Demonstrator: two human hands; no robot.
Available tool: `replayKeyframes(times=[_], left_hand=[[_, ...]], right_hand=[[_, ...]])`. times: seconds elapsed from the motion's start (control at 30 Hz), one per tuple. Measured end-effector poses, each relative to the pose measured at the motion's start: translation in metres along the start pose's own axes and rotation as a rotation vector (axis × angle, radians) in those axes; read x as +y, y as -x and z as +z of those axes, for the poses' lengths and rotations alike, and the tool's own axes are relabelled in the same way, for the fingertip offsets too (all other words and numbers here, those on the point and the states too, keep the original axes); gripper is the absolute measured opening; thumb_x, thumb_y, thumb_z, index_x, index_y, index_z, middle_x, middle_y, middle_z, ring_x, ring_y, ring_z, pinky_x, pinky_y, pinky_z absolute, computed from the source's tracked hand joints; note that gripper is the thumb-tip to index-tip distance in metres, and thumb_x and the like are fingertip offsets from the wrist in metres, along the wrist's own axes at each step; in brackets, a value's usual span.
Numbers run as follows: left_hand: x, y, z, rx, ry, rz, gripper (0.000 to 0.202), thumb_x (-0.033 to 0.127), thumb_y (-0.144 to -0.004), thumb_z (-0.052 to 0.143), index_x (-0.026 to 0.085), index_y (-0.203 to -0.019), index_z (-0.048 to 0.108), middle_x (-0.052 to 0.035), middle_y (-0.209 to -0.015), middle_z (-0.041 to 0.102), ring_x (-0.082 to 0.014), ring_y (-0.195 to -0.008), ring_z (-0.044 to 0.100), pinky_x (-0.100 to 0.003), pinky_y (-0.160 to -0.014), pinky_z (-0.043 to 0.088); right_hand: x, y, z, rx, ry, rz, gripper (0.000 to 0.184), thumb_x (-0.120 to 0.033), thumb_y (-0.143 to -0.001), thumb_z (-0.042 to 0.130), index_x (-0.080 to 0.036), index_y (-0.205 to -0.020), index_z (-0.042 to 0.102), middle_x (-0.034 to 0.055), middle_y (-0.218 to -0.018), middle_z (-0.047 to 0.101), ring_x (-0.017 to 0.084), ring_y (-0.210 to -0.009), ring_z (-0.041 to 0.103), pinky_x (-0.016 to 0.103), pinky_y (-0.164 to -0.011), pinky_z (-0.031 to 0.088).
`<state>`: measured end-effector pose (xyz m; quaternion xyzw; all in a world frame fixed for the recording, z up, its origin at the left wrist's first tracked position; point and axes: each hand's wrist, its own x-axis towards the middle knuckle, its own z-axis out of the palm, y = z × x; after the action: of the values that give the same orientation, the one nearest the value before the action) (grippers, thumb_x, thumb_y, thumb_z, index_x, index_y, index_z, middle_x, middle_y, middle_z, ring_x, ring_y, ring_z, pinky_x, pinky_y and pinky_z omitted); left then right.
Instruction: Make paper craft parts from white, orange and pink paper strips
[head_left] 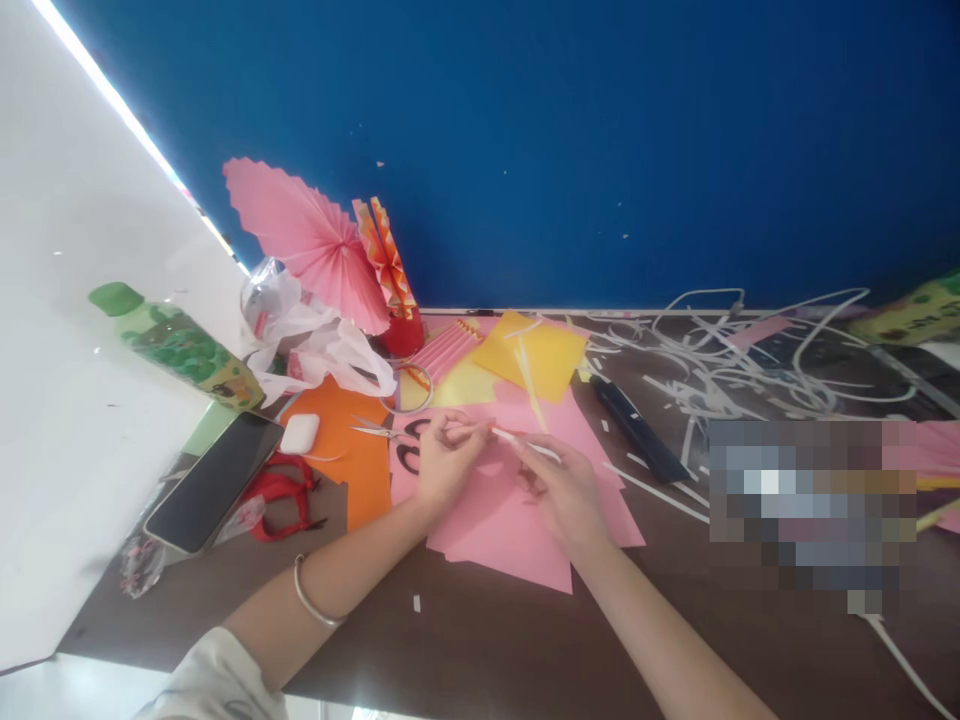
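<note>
Above a stack of pink paper sheets, my left hand and my right hand face each other. Between them runs a narrow white strip, perhaps tape or paper. The fingertips of my left hand are closed at its left end. My right hand pinches it farther along, and its tail shows past the fingers. A pair of scissors with black handles lies just left of my left hand, blades pointing left and partly covered by that hand. Yellow paper lies behind my hands.
To the left are a phone, a white earphone case, orange paper and a green-capped bottle. Pink folded paper fans stand behind a plastic bag. Rightward lie a dark cutter-like tool and tangled white strips.
</note>
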<state>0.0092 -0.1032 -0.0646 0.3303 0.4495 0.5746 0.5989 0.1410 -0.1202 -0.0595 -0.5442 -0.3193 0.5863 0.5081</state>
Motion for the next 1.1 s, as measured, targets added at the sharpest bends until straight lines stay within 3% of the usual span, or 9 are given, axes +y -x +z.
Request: replayKeyframes(times=[0.37, 1.1], left_hand=[[-0.0023, -0.0008, -0.0026, -0.026, 0.016, 0.005, 0.03, 0.031, -0.066, 0.073, 0.017, -0.076, 0.048, -0.0013, -0.065, 0.068, -0.0146, -0.066, 0.065, -0.025, -0.066, 0.047], [-0.004, -0.0004, -0.0033, -0.052, 0.026, 0.0, 0.033, 0.029, -0.067, 0.071, 0.019, -0.077, 0.042, -0.0009, -0.066, 0.068, -0.0153, -0.067, 0.066, -0.028, -0.07, 0.049]], right_hand=[[0.0033, 0.0007, -0.0026, 0.031, 0.111, -0.095, 0.029, -0.04, -0.064, 0.071, -0.017, -0.081, 0.069, -0.002, -0.055, 0.052, 0.008, -0.046, 0.043, 0.019, -0.035, 0.03], [-0.0032, 0.0034, 0.0, 0.081, 0.188, -0.044, 0.04, -0.048, -0.061, 0.07, -0.015, -0.084, 0.069, -0.001, -0.053, 0.051, 0.009, -0.044, 0.044, 0.017, -0.031, 0.03]])
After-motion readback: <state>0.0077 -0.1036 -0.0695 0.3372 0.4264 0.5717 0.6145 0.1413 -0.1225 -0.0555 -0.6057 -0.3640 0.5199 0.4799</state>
